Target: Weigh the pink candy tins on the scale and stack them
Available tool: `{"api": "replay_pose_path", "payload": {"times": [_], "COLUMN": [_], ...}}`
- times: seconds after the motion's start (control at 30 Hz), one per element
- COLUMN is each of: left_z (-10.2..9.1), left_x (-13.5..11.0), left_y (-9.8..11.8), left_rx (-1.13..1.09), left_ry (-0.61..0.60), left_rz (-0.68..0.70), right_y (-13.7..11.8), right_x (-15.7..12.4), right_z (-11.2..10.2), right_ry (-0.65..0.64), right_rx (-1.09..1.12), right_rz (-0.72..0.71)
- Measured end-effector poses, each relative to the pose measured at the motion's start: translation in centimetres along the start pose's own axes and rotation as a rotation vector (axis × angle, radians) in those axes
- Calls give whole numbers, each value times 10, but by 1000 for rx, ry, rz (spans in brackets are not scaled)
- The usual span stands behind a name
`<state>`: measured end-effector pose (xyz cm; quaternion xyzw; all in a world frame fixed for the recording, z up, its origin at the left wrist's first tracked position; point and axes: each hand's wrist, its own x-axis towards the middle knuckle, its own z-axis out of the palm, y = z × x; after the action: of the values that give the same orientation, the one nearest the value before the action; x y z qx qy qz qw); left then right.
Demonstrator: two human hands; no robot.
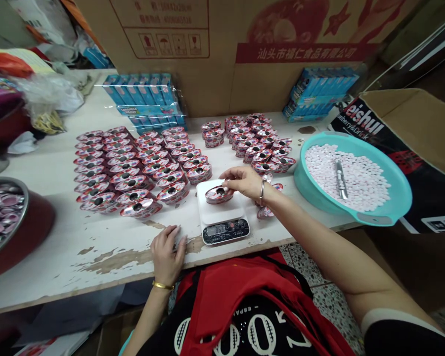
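Note:
A white kitchen scale (222,213) with a lit display sits near the table's front edge. On its pan stands a small red-and-white container (217,197) with a pointed-oval top and a dark round opening. My right hand (243,181) reaches over from the right, fingertips pinched together at that opening; what they hold, if anything, is too small to tell. My left hand (168,251) lies on the table edge left of the scale, fingers stretched out and holding nothing. Many like containers (128,183) stand in rows to the left, and another group (257,138) stands behind the scale.
On the right a turquoise basin (396,183) holds small white candies (359,173) and a clear tube (341,180). At the left is a red bowl (37,215) of pink spoon-like pieces. Blue packs (148,96) stand before a large carton (222,74); an open box (411,109) is at right.

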<state>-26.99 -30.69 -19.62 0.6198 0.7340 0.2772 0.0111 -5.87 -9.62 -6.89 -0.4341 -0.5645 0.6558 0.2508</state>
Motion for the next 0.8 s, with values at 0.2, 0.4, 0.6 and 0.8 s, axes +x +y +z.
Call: {"api": "replay_pose_path", "payload": {"times": [0.2,0.4,0.6,0.8], "left_z": [0,1,-1,-14], "left_x": [0,0,-1,25], "left_y": [0,0,4,29], "left_rx": [-2,10,-2,-112], "left_ry": [3,6,17,71], "left_rz": [-7,4,-8,20], "right_y": [0,-8,-12,11], "right_x": [1,-6,-41,-108], "right_z": [6,4,-20,-47], "right_ry": [136,185,139,201], "right_rx": [-414,-499,257,546], "right_rz": [-246,-399,-134,93]}}
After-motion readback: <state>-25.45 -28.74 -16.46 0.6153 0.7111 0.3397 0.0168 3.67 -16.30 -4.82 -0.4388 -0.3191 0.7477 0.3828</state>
